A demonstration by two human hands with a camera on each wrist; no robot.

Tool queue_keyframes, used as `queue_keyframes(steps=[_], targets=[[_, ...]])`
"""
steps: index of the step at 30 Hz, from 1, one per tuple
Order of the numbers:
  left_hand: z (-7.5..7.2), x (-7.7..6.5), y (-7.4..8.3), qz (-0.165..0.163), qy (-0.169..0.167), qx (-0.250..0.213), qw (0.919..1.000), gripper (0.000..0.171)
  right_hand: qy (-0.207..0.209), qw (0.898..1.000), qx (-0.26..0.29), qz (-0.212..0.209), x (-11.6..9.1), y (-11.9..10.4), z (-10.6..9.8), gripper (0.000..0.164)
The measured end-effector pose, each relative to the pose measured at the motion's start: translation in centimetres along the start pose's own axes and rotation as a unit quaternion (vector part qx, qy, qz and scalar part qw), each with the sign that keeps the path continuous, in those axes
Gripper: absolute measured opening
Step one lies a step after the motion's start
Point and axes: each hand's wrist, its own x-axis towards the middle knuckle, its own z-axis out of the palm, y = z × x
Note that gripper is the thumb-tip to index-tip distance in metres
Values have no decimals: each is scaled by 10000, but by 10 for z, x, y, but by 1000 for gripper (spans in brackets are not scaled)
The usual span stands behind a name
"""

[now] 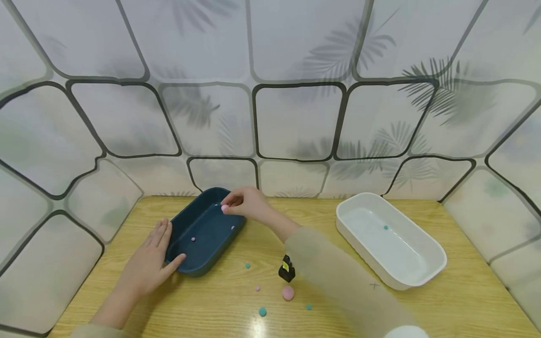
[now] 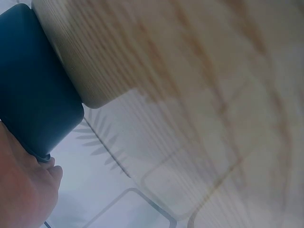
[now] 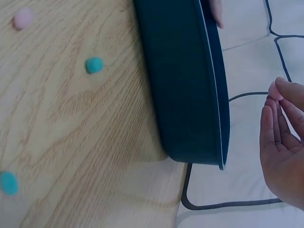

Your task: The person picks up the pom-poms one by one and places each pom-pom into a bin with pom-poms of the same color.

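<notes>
Between thumb and fingertips, my right hand (image 1: 249, 203) pinches a small pink ball (image 1: 225, 208). In the head view this ball is over the far right part of the dark blue tray (image 1: 203, 271); the right wrist view (image 3: 276, 90) shows the ball above the rim. Two tiny pink balls, one near the left (image 1: 193, 239) and one near the right wall (image 1: 232, 228), lie inside the tray. At the tray's near left corner, my left hand (image 1: 145, 263) rests with straight fingers along the outer side and its thumb over the near rim.
On the right stands a white tray (image 1: 422, 277) holding a small teal ball (image 1: 386, 227). Several pink and teal balls (image 1: 262, 311) lie on the wooden table between the trays, around a small black object with a yellow label (image 1: 287, 269). Patterned panels (image 1: 296, 122) enclose the table's back and sides.
</notes>
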Motion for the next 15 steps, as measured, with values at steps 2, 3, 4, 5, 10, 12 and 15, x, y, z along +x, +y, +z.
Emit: queue_keyframes(steps=[2, 3, 4, 5, 10, 12, 15], targets=[[0, 1, 0, 9, 2, 4, 10000, 96, -26, 10000, 43, 4, 4, -2, 4, 19], [1, 1, 0, 8, -3, -4, 10000, 96, -35, 10000, 69, 0, 6, -2, 7, 19], [1, 1, -1, 3, -15, -24, 10000, 96, -41, 10000, 82, -12, 8, -3, 9, 19], [1, 1, -1, 6, -6, -30, 10000, 96, -47, 9999, 103, -17, 9, -3, 11, 19], [1, 0, -1, 28, 62, 5, 10000, 95, 4, 10000, 56, 0, 15, -3, 23, 18], [1, 0, 0, 39, 71, 36, 10000, 95, 23, 10000, 31, 33, 17, -2, 27, 18], [0, 0, 0, 39, 45, 35, 10000, 95, 59, 9999, 38, 102, 20, 0, 32, 17]])
